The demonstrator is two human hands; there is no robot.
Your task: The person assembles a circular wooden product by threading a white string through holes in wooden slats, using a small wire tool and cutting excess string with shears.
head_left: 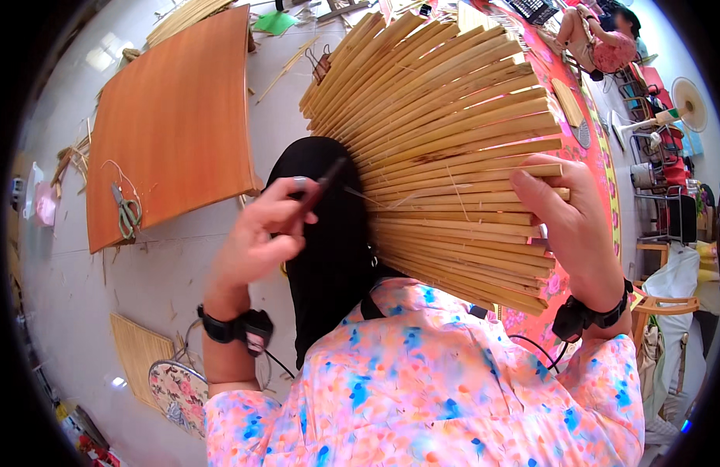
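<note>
A fan-shaped mat of bamboo strips (453, 117) lies across my lap, its strips spread wide on the right and close together on the left. My right hand (574, 214) grips the mat's right edge, thumb over the strip ends. In my left hand (270, 229) is a dark, slender tool (321, 191), smeared by motion, so its exact kind is unclear. A pale thread (422, 198) runs from near this tool across the strips. The left hand hovers over my black-clad leg (321, 257), apart from the mat.
Scissors (126, 214) rest on a brown wooden table (173, 124) at left. A floral round stool or cushion (177, 393) and a slatted mat (142, 342) are lower left. Red patterned cloth (543, 101) extends beyond the strips. A fan (687, 105) and a seated person (609, 43) are at right.
</note>
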